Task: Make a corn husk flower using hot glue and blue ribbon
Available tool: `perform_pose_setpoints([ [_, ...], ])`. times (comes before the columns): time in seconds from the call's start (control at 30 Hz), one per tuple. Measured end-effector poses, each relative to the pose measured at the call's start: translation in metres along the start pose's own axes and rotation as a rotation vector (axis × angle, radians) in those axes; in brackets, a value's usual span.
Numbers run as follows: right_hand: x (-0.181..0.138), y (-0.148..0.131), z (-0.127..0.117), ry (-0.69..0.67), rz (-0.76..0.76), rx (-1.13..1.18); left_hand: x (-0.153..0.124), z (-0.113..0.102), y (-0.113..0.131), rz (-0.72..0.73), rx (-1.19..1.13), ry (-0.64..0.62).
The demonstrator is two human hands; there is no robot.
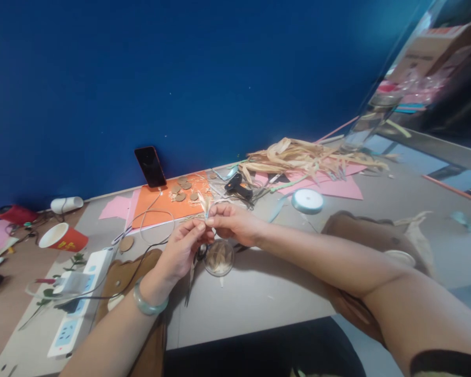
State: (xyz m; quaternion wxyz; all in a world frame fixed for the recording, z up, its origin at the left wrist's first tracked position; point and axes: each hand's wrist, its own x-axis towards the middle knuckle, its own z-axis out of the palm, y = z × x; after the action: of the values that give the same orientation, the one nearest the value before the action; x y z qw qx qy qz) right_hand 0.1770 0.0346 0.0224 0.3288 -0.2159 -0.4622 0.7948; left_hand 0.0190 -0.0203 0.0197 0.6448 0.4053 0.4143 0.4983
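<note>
- Pinching close together, the left hand (182, 246) and the right hand (235, 224) are holding a small dry husk piece (204, 203), with thumbs and fingers almost meeting.
- It is sticking up from the fingertips, above the table (243, 314).
- Fingers are hiding its bottom part, and I am not managing to tell what the tiny blue bit (206, 214) on it is.
- Black scissors (189, 288) are lying under the left hand, which is covering some of them.
- Just below the hands, a round clear dish (233, 262) is holding pale bits too blurry to name.
- The left forearm (113, 330) is slanting up and inward, wearing a pale green bracelet (147, 302).
- The right arm (329, 256) is stretching across from the right, bending a little at the elbow; only the end of a dark sleeve (447, 364) is showing.
</note>
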Motion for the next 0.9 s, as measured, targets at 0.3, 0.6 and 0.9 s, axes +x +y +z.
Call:
perform_pose_setpoints([
  [0.3, 0.002, 0.004, -0.003, -0.004, 0.017, 0.001, -0.001, -0.002, 0.009, -0.005, 0.075, 0.033],
  [0.6, 0.000, 0.004, 0.003, 0.110, -0.028, -0.087, -0.001, -0.002, 0.012, 0.071, 0.112, 0.061],
  [0.9, -0.003, 0.007, 0.009, 0.190, -0.056, -0.143, -0.005, -0.003, -0.001, 0.374, 0.462, 0.259],
])
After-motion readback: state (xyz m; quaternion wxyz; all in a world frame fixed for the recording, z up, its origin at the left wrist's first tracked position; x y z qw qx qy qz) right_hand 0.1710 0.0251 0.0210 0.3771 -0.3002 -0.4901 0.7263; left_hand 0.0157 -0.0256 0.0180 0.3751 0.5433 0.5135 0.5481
